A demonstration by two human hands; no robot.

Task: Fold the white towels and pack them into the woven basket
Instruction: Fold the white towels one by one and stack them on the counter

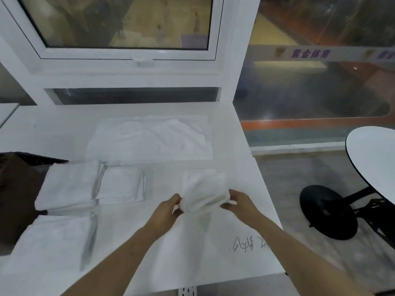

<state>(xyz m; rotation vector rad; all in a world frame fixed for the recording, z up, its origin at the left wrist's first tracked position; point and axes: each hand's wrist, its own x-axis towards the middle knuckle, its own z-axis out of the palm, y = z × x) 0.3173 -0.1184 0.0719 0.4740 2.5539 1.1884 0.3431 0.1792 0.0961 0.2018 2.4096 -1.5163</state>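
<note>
White terry cloth is bunched between your two hands, so the fold in hand is not yet square. You hold the small towel (204,190) just above the tabletop (235,150), to the right of the folded stacks. Your left hand (168,207) pinches its near-left end with fingers curled round the cloth, and your right hand (239,200) pinches the near-right end the same way; neither hand is spread.

To do this step well, I would draw your hands apart until the near edge runs straight, lay the towel flat on the tabletop, then match corner to corner before pressing the crease. Bunched as it is, it will likely fold lopsided if you rush.

Left of the held towel lie three folded stacks: a smaller one (123,185) nearest it, a larger one (68,186) beyond that, and another (53,242) toward you. Behind the held towel, toward the window (128,54), a large unfolded towel (149,138) lies spread out. A dark shape (15,189) at the far left may be the basket; I cannot tell.
</note>
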